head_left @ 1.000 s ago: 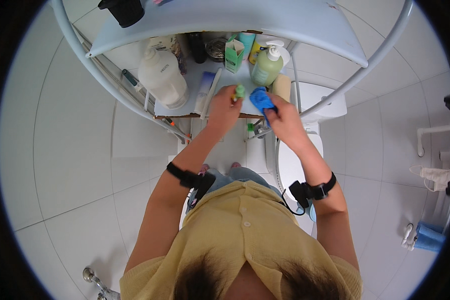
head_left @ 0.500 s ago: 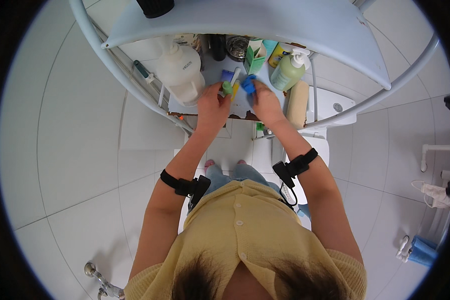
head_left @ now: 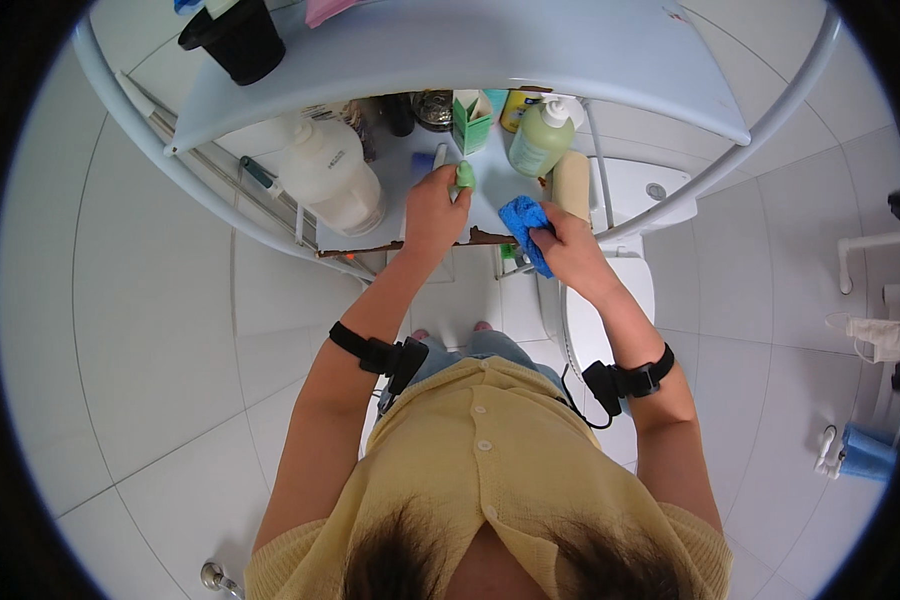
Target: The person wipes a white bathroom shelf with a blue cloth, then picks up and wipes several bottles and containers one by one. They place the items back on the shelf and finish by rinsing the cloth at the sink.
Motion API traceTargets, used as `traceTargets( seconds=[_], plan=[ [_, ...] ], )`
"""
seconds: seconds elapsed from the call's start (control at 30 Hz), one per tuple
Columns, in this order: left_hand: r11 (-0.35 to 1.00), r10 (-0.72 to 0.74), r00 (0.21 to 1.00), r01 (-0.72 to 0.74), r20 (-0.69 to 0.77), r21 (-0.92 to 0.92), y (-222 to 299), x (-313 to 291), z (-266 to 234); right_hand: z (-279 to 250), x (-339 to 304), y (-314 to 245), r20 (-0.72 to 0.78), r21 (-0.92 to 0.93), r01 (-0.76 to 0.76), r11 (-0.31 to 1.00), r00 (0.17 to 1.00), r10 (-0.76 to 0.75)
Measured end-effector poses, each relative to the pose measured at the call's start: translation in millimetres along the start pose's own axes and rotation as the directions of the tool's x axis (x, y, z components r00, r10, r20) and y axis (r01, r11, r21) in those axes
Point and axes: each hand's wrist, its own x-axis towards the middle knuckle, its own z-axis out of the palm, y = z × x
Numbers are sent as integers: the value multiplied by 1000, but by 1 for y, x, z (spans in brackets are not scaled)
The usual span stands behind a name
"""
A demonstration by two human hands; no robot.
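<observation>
My left hand [head_left: 433, 215] is over the lower shelf [head_left: 485, 212], its fingers closed on a small green bottle-shaped thing [head_left: 464, 176] whose exact kind I cannot make out. A textured bright-blue cloth [head_left: 523, 222] is pinched in my right hand [head_left: 573, 253], at the shelf's rusty front edge. Just beyond my left hand lie a blue packet [head_left: 422, 160] and a slim white stick-like item [head_left: 440, 155]. The green-and-white carton [head_left: 472, 122] stands behind them. To the right are a pale-green pump bottle [head_left: 541, 138] and a cream-coloured bottle lying down [head_left: 570, 184].
A large white pump bottle [head_left: 327, 175] stands on the shelf's left. Overhanging it is the upper shelf [head_left: 450, 50], with a black pot [head_left: 235, 45] on top. The curved rack frame [head_left: 770, 140] runs round both sides. A white toilet [head_left: 610, 310] is at the right.
My right hand has drawn the blue cloth back toward me and right, to the shelf's front edge. The left hand still grips the green thing. My view has shifted, showing more of the upper shelf.
</observation>
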Motion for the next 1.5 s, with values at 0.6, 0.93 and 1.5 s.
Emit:
traceTargets(
  seconds=[0.6,0.93,1.5],
  plan=[
    [987,160,987,-160,7,17,82,20,48,-50,-64,4,-184,328,65,942,983,-4],
    [998,47,997,-49,-68,-32,82,39,80,-68,-77,16,-146,309,38,950,989,8],
    [978,-64,991,86,115,-189,67,-96,-98,32,123,17,-149,-669,-38,743,985,-83]
  ],
)
